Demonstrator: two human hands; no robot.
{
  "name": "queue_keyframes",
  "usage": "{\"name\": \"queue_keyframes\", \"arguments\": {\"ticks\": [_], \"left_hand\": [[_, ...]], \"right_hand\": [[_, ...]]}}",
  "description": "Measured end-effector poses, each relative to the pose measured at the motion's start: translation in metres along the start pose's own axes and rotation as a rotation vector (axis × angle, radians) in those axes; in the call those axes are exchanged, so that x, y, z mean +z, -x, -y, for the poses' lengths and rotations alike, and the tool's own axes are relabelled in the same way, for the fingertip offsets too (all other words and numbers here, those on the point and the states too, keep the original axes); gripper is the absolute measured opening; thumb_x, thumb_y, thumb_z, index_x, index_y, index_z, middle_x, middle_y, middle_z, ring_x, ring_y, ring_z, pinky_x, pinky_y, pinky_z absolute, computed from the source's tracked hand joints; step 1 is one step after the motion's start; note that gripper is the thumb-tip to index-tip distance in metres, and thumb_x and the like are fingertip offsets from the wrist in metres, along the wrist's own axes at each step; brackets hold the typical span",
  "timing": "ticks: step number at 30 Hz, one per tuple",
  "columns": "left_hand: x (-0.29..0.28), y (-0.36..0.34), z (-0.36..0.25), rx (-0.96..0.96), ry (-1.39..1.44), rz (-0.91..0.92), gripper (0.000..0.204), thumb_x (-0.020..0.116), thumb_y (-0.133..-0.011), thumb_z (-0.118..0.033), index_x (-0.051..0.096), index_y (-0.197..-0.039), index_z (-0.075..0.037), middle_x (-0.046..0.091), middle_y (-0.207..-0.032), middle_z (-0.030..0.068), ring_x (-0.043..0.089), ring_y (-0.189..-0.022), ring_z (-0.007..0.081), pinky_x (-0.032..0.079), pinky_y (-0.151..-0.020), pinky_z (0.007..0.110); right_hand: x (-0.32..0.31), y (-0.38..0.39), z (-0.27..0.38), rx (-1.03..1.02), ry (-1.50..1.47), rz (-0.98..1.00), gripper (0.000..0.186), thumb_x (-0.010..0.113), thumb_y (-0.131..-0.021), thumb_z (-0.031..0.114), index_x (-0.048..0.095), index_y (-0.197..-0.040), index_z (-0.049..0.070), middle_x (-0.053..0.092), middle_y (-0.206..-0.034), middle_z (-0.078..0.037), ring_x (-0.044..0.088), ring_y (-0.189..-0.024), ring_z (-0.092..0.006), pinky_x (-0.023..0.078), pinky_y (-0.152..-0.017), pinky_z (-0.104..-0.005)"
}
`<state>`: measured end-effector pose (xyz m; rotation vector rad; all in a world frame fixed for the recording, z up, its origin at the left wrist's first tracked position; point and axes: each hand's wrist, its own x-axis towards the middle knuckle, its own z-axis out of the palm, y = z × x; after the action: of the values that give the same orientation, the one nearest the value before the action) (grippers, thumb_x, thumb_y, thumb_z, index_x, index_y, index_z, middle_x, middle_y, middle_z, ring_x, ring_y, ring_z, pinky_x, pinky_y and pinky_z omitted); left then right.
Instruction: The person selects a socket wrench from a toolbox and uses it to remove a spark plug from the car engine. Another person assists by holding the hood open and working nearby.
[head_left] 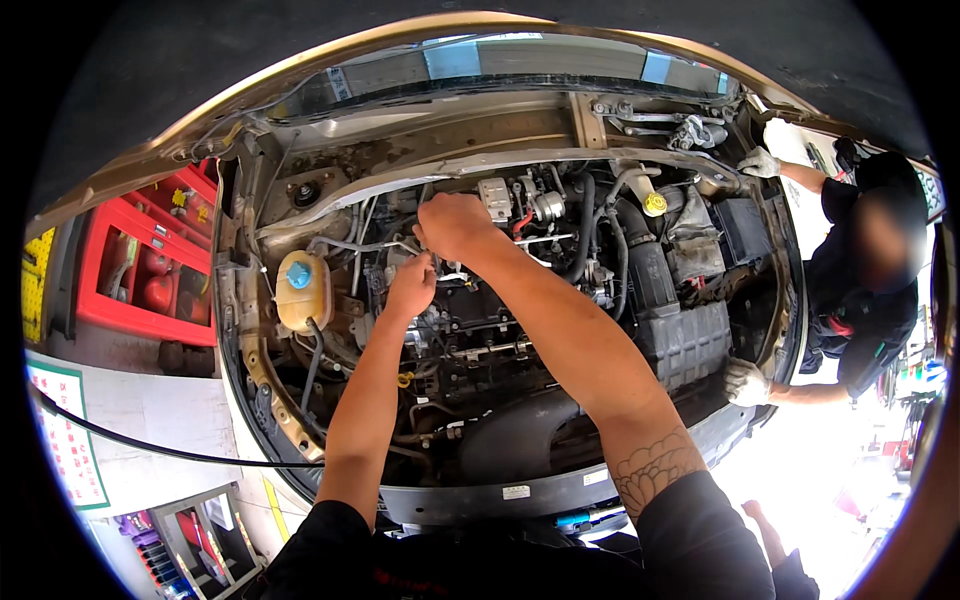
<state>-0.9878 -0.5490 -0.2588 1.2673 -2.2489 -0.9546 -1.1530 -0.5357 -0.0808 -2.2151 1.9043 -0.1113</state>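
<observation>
Both my arms reach into an open car engine bay, over the engine (482, 308). My right hand (458, 224) is curled into a fist at the rear left of the engine; whatever it grips is hidden under the fingers. Just below and to its left, my left hand (411, 284) has its fingers pinched together, almost touching the right one. What lies between those fingertips is too small to make out. A thin metal pipe (365, 244) runs toward the hands from the left. Right of my fist sits a silvery metal block (494, 197).
A yellowish coolant tank (303, 306) with a blue cap stands at left. At right are a ribbed black box (690, 345) and a battery (742, 231). A co-worker's gloved hands (760, 163) rest on the right fender. The raised hood (480, 14) hangs above. A red cabinet (105, 262) stands left.
</observation>
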Motion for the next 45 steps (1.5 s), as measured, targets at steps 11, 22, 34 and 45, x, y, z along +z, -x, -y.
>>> {"name": "queue_keyframes", "arguments": {"ticks": [11,22,34,45], "left_hand": [[-0.004,-0.001,-0.006,0.205,0.019,-0.189,0.020,0.051,-0.096,0.002,0.061,-0.112,-0.004,0.067,-0.104,0.0175,0.062,-0.102,0.0410,0.024,-0.124,0.058],[-0.016,-0.004,-0.016,0.160,0.077,-0.056,0.029,0.055,-0.093,0.006,0.066,-0.114,-0.010,0.070,-0.109,0.0127,0.065,-0.101,0.0343,0.015,-0.126,0.059],[-0.005,-0.020,-0.003,0.144,0.017,0.019,0.030,0.074,-0.086,-0.003,0.068,-0.114,-0.012,0.070,-0.117,0.0052,0.063,-0.119,0.0272,0.003,-0.127,0.055],[-0.061,0.002,-0.087,0.517,-0.457,-0.425,0.031,0.074,-0.084,-0.003,0.068,-0.114,-0.006,0.070,-0.111,0.0055,0.058,-0.125,0.0274,0.019,-0.125,0.061]], "right_hand": [[-0.025,-0.002,-0.003,0.019,-0.038,-0.073,0.033,0.064,-0.092,0.034,0.076,-0.094,0.004,0.075,-0.097,-0.018,0.074,-0.093,-0.0350,0.060,-0.081,-0.0457],[-0.077,0.012,0.003,0.013,-0.062,-0.100,0.036,0.065,-0.090,0.037,0.076,-0.094,0.002,0.075,-0.095,-0.019,0.074,-0.093,-0.0366,0.059,-0.084,-0.0475],[-0.137,0.067,-0.019,0.055,-0.165,-0.361,0.038,0.060,-0.095,0.034,0.074,-0.090,-0.001,0.072,-0.083,-0.023,0.071,-0.088,-0.0404,0.057,-0.083,-0.0487],[-0.063,0.230,-0.075,0.346,-1.076,-0.664,0.028,0.058,-0.103,0.021,0.059,-0.085,-0.001,0.050,-0.061,0.000,0.042,-0.054,-0.0061,0.032,-0.049,-0.0272]]}}
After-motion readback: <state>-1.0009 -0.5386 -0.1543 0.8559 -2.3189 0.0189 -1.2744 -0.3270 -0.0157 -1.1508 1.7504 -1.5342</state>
